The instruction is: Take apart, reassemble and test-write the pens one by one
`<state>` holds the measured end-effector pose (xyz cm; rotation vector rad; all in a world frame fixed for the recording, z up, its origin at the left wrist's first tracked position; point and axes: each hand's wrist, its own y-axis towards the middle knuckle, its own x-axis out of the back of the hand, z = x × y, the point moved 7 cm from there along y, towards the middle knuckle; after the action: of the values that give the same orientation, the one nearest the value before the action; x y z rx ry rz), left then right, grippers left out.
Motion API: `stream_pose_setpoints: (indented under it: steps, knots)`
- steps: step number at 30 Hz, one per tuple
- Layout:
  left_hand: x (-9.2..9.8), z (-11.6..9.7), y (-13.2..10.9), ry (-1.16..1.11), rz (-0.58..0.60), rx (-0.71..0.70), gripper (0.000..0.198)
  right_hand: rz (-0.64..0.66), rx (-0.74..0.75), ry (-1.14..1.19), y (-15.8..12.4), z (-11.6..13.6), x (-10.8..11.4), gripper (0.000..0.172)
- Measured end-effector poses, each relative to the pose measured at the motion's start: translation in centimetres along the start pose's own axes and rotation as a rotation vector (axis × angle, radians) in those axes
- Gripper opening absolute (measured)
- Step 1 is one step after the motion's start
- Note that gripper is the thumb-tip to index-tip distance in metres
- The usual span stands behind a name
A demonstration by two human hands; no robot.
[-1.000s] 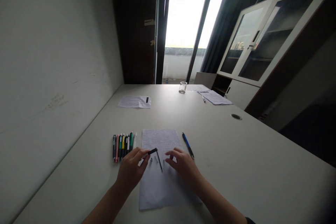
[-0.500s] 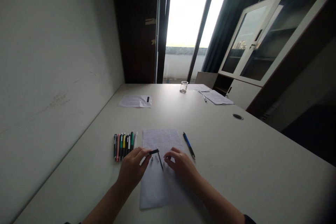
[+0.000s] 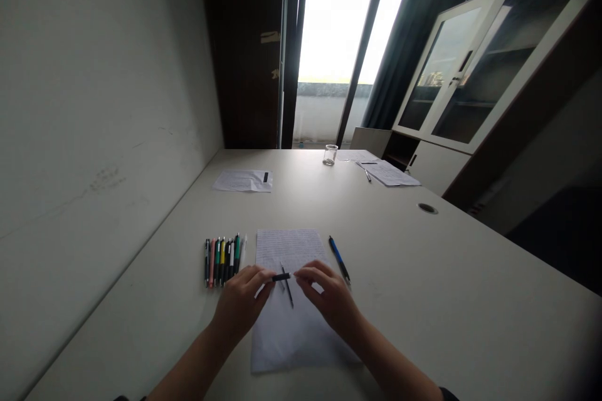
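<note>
My left hand [image 3: 242, 301] pinches a black pen barrel [image 3: 281, 277], held almost level above the paper with its free end to the right. At that end, the fingertips of my right hand [image 3: 327, 291] are closed on a small pale pen part [image 3: 291, 274], mostly hidden by the fingers. Whether it touches the barrel I cannot tell. Under the barrel, a thin dark refill [image 3: 288, 294] lies aslant on the sheet of paper [image 3: 286, 341], which has handwritten lines near its top. Beside the refill is a small, thin piece, partly covered by my left hand.
Several pens [image 3: 223, 261] lie in a row left of the paper, and a blue and black pen [image 3: 339, 260] lies to its right. Farther back are a glass jar [image 3: 330, 155], papers [image 3: 388, 173], another sheet [image 3: 242, 181] and a round desk hole [image 3: 427, 208].
My right hand has moved slightly left, bringing its fingertips to the barrel's end. The barrel in my left hand has shifted slightly right and down.
</note>
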<state>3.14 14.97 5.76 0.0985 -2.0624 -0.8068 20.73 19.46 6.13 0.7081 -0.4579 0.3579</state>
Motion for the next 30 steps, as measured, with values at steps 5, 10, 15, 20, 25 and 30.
stream_pose_setpoints:
  steps: [5, 10, 15, 20, 25, 30]
  knots:
    - [-0.05, -0.1, 0.0, 0.029, 0.005, -0.017, 0.013, -0.027, 0.034, -0.023, 0.1, 0.21, 0.29, 0.015]
    - [-0.23, -0.1, -0.12, 0.05, 0.025, -0.031, 0.014, -0.045, 0.053, -0.056, 0.09, 0.33, 0.34, 0.015]
    - [-0.41, -0.11, -0.09, 0.044, 0.049, -0.034, 0.014, -0.071, 0.057, -0.018, -0.21, 0.12, 0.3, 0.014]
    - [-0.45, -0.11, -0.11, 0.027, 0.053, -0.024, 0.015, -0.098, 0.027, 0.017, -0.42, -0.14, 0.45, 0.01]
    - [-0.5, -0.03, -0.14, 0.016, 0.056, -0.013, 0.016, -0.106, 0.012, 0.012, -0.46, -0.04, 0.66, 0.009]
    - [-0.66, 0.06, -0.17, 0.004, 0.067, -0.012, 0.015, -0.116, 0.022, -0.005, -0.47, 0.2, 0.78, 0.009]
